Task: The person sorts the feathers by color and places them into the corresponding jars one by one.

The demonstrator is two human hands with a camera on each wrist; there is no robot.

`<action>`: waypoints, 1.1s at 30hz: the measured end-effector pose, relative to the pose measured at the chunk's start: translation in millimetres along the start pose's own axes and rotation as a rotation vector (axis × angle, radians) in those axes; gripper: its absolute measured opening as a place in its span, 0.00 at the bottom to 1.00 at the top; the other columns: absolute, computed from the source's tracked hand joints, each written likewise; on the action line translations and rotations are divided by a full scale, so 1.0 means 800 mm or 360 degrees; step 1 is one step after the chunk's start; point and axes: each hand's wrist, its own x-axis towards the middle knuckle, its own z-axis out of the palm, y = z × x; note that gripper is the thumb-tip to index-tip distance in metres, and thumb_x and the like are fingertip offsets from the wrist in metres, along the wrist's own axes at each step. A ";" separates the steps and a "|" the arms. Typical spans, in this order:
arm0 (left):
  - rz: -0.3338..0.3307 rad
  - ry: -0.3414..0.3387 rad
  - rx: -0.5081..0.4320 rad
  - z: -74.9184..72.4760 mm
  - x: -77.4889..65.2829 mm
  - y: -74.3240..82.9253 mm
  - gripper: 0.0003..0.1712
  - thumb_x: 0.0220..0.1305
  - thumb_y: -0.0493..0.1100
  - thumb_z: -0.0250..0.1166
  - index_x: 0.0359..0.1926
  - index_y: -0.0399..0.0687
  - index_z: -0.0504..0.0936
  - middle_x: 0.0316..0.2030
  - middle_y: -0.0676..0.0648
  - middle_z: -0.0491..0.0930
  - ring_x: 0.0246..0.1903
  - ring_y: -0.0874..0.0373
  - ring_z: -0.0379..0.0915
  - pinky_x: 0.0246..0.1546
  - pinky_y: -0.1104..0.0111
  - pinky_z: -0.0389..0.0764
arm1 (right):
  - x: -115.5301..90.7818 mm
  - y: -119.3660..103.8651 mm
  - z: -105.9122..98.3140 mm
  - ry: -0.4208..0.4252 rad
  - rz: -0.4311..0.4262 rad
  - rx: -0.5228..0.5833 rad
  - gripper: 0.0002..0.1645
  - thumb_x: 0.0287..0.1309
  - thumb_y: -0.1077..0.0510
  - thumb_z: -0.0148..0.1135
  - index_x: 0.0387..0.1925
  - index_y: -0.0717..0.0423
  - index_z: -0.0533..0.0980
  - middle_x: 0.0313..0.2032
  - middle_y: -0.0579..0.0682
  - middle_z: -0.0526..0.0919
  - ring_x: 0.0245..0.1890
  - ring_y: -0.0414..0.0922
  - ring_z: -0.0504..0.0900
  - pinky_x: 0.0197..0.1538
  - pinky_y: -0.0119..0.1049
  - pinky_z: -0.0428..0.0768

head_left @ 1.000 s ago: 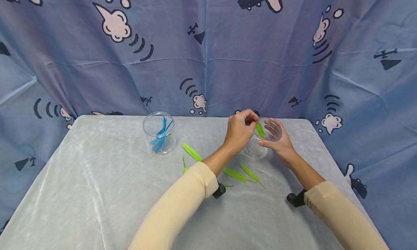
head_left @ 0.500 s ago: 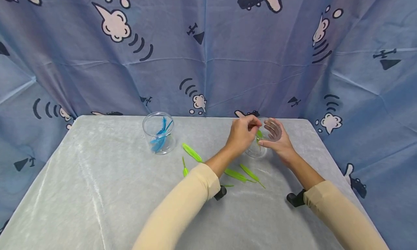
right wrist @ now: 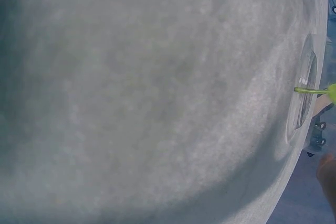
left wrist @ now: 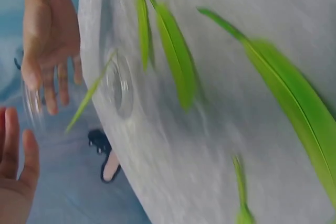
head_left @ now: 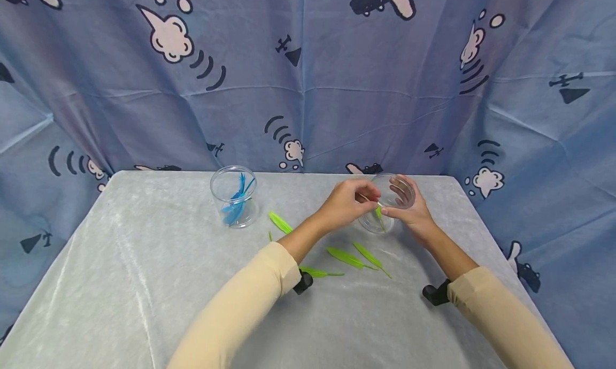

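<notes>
In the head view, my right hand (head_left: 417, 211) grips a clear plastic cup (head_left: 385, 181) near its rim, with fingers round the far side and thumb in front. The cup stands on the table. Inside it, a green feather (head_left: 378, 213) leans with its quill down. Beside the rim on the left is my left hand (head_left: 347, 202), its fingers loosely bent and holding nothing. The left wrist view shows that left hand (left wrist: 14, 169) with fingers apart. In the right wrist view the cup's base (right wrist: 294, 114) and the feather's quill (right wrist: 310, 91) appear at the right edge.
Several green feathers lie on the grey cloth, among them one (head_left: 345, 258) in front of the cup and one (head_left: 280, 222) left of the left hand. Another clear cup (head_left: 217, 191) with blue feathers (head_left: 236, 209) stands further left. A patterned blue curtain (head_left: 308, 80) hangs behind the table.
My left hand has lowered the green feather into the cup, let go of it and drawn back left. The right hand has kept its grip on the cup.
</notes>
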 end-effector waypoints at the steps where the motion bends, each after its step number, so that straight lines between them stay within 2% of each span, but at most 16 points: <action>1: 0.0002 -0.0038 0.0002 -0.006 -0.003 -0.001 0.08 0.64 0.32 0.67 0.44 0.38 0.83 0.41 0.45 0.84 0.41 0.62 0.79 0.44 0.77 0.78 | 0.000 0.000 0.000 0.0004 0.0002 0.0000 0.56 0.52 0.76 0.67 0.75 0.51 0.49 0.74 0.61 0.52 0.74 0.56 0.51 0.74 0.59 0.42; 8: -0.0020 -0.0179 0.0076 -0.057 -0.032 -0.021 0.07 0.62 0.30 0.68 0.42 0.37 0.83 0.38 0.43 0.84 0.38 0.59 0.79 0.43 0.73 0.79 | 0.000 -0.002 0.002 0.0025 0.0031 -0.0036 0.57 0.51 0.76 0.69 0.75 0.49 0.50 0.74 0.60 0.54 0.75 0.55 0.51 0.75 0.57 0.42; 15: -0.0206 -0.0327 0.0223 -0.099 -0.069 -0.044 0.09 0.62 0.29 0.67 0.43 0.38 0.82 0.38 0.43 0.84 0.38 0.58 0.80 0.46 0.69 0.81 | -0.002 -0.003 0.002 0.0029 0.0029 -0.0050 0.56 0.52 0.76 0.69 0.75 0.48 0.50 0.74 0.60 0.53 0.74 0.55 0.52 0.75 0.57 0.43; 20: -0.0303 -0.0364 0.0203 -0.114 -0.090 -0.057 0.10 0.62 0.26 0.65 0.45 0.35 0.82 0.41 0.37 0.84 0.40 0.54 0.81 0.46 0.68 0.82 | -0.004 -0.003 0.002 0.0049 0.0034 -0.0065 0.56 0.52 0.75 0.69 0.75 0.49 0.50 0.74 0.61 0.53 0.74 0.55 0.52 0.74 0.58 0.43; 24: -0.0336 -0.0411 0.0158 -0.122 -0.107 -0.067 0.12 0.62 0.25 0.64 0.47 0.30 0.81 0.44 0.33 0.83 0.45 0.46 0.81 0.49 0.64 0.82 | -0.004 -0.004 0.003 0.0051 0.0041 -0.0075 0.57 0.52 0.75 0.69 0.75 0.49 0.49 0.75 0.60 0.53 0.74 0.55 0.52 0.74 0.58 0.43; 27: -0.0351 -0.0444 0.0161 -0.128 -0.119 -0.076 0.14 0.62 0.25 0.64 0.49 0.29 0.80 0.46 0.33 0.83 0.49 0.43 0.80 0.51 0.61 0.81 | -0.003 -0.005 0.004 0.0054 0.0048 -0.0080 0.57 0.52 0.74 0.70 0.75 0.48 0.49 0.75 0.59 0.53 0.75 0.55 0.51 0.75 0.58 0.43; 33: -0.0334 -0.0467 0.0170 -0.140 -0.142 -0.093 0.15 0.62 0.23 0.62 0.50 0.30 0.81 0.47 0.37 0.84 0.51 0.45 0.80 0.51 0.58 0.81 | -0.002 -0.005 0.004 0.0048 0.0059 -0.0070 0.58 0.52 0.75 0.69 0.76 0.49 0.48 0.75 0.59 0.53 0.75 0.55 0.51 0.75 0.56 0.43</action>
